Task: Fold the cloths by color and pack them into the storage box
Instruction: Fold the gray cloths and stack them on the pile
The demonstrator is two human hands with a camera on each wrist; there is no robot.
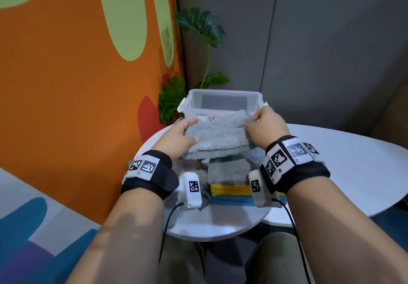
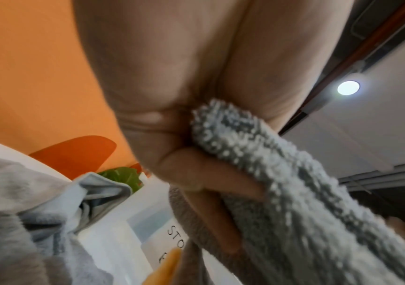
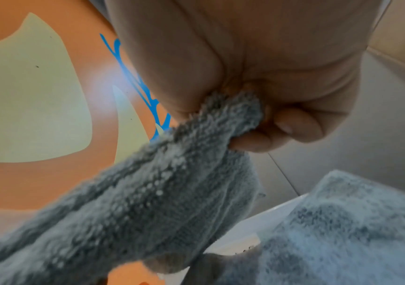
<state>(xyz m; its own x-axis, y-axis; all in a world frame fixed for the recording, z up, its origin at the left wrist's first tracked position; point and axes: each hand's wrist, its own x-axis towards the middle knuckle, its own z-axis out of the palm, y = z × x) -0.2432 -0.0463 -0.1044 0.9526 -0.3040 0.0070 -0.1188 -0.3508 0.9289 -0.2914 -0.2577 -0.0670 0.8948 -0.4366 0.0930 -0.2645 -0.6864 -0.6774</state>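
Here, a small round white table (image 1: 220, 224) sits pressed into a corner, with an orange patterned wall (image 1: 77, 107) close along its left edge and grey wall panels behind. A second, wider white table (image 1: 353, 173) adjoins it on the right, and that side holds the open room. A leafy green plant (image 1: 174, 98) stands in the corner just behind the box.

One clear plastic storage box (image 1: 223, 105) stands open at the far edge of the round table, a white label on its near wall partly hidden by cloth.

Two bare hands hold one grey cloth (image 1: 218, 133) up in front of the box, stretched between them above the table. The left hand (image 1: 176, 138) grasps the cloth's left end, thumb on top and fingers (image 2: 221, 208) curled underneath. The right hand (image 1: 267, 127) pinches the upper right corner, its grip clenched round a bunched fold of fabric (image 3: 230, 115). The cloth's far edge touches or overlaps the box's near rim; which one cannot be told.

Below the held cloth lies one stack of folded cloths (image 1: 230, 182), showing three colour bands: grey on top, yellow in the middle, blue at the bottom. How many cloths make up each band cannot be told. Loose pale grey cloth (image 2: 13, 202) lies heaped beside the stack on the left, and more lies on the right (image 3: 357, 231)
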